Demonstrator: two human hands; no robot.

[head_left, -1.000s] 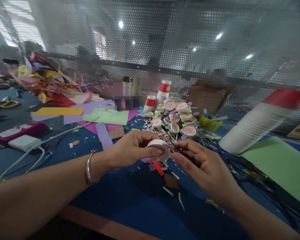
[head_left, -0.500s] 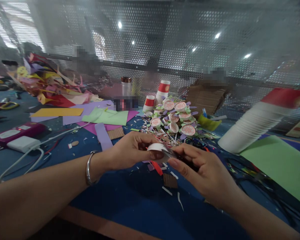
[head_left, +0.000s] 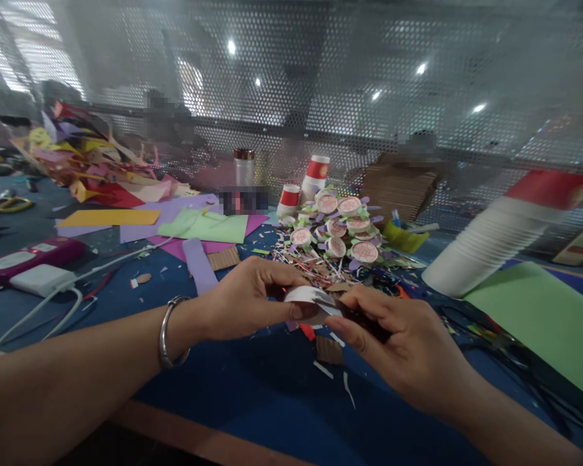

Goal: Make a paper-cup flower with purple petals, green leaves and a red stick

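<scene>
White round paper piece [head_left: 302,295] is sitting pinched between the thumb and fingers of the left hand [head_left: 247,298], while the fingers of the right hand [head_left: 398,340] are gripping a metal blade [head_left: 328,305] at its right side, the blue tabletop [head_left: 252,388] spreading open toward its near edge [head_left: 214,440]. Beyond, nested white-and-red cups [head_left: 490,236] are rising at the right, round pieces [head_left: 336,246] are lying heaped among paper scraps [head_left: 315,266], and a lidded jar [head_left: 244,171] is standing behind, its contents unclear.
</scene>
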